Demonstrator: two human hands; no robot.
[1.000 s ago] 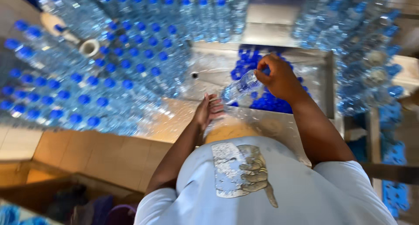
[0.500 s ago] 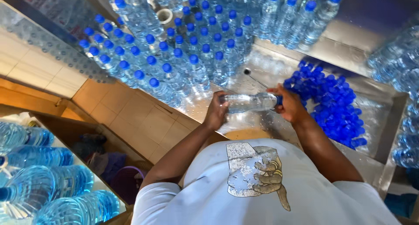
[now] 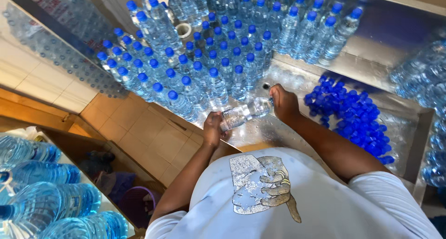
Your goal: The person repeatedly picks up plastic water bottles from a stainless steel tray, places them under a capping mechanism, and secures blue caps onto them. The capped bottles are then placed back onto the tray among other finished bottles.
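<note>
Holding a clear plastic water bottle (image 3: pixel 245 113) horizontally above the wet stainless-steel table (image 3: pixel 395 41), near its front edge. Left hand (image 3: pixel 213 129) closed around the base end; right hand (image 3: pixel 284 104) closed around the neck end, cap hidden. Behind the held bottle: upright rows of clear blue-capped filled bottles (image 3: pixel 209 65). Right of it: heap of loose blue plastic caps (image 3: pixel 355 118) on the same table.

Both hands hold a clear plastic water bottle (image 3: pixel 244 113) sideways over the wet steel counter (image 3: pixel 288 79): left hand (image 3: pixel 213 129) at its base, right hand (image 3: pixel 283 103) at its neck. Blue-capped filled bottles (image 3: pixel 204 76) stand behind it, and loose blue caps (image 3: pixel 353 116) lie heaped to the right.
</note>
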